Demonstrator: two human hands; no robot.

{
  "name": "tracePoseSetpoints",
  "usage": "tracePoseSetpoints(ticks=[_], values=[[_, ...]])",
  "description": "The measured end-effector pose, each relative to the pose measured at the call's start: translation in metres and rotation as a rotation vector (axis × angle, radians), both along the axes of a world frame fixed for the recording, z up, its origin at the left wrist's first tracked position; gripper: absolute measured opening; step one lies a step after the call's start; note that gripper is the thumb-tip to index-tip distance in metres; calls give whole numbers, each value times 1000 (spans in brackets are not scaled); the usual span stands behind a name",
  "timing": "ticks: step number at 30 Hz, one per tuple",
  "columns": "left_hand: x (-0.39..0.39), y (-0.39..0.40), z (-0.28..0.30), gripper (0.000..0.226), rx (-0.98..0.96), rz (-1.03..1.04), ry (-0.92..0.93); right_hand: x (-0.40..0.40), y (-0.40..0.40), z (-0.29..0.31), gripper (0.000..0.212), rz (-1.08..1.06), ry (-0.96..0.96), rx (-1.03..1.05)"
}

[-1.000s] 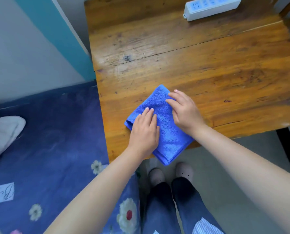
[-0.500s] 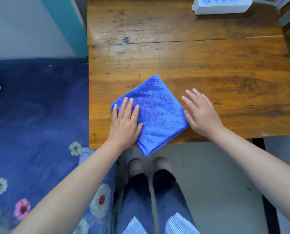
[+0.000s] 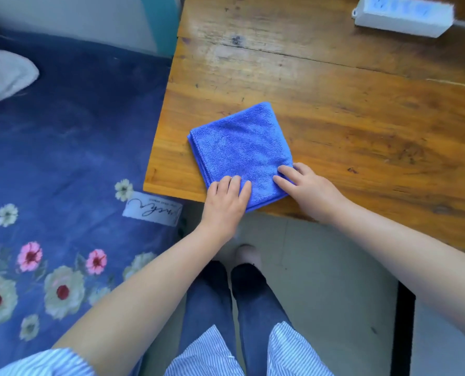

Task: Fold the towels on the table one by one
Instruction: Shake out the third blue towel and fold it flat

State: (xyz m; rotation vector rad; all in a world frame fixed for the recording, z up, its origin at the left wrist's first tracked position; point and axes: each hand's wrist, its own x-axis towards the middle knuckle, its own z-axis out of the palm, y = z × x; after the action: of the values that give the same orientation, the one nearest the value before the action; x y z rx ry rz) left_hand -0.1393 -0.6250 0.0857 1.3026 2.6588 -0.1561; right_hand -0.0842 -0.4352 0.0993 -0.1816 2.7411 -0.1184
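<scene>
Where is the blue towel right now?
In the head view the blue towel lies folded near the left front corner of the wooden table, with the left hand and right hand resting on its near edge.

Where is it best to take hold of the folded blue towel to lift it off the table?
Probably the blue towel at its near corner, from the table edge: it overhangs there, so fingers can slip underneath and pinch all layers. Both hands already rest nearby.
</scene>
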Motion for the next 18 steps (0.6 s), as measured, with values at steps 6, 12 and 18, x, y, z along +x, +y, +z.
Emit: tracePoseSetpoints(ticks=[6,12,18], values=[[-4,-26,30,38,53,118,-18,1,-11,19,38,61,232,-235],[-5,-113,73,37,195,358,-22,-35,-97,53,33,-81,281,-601],[8,-247,106,30,332,929,-79,-82,-226,81,45,-85,138,-702]])
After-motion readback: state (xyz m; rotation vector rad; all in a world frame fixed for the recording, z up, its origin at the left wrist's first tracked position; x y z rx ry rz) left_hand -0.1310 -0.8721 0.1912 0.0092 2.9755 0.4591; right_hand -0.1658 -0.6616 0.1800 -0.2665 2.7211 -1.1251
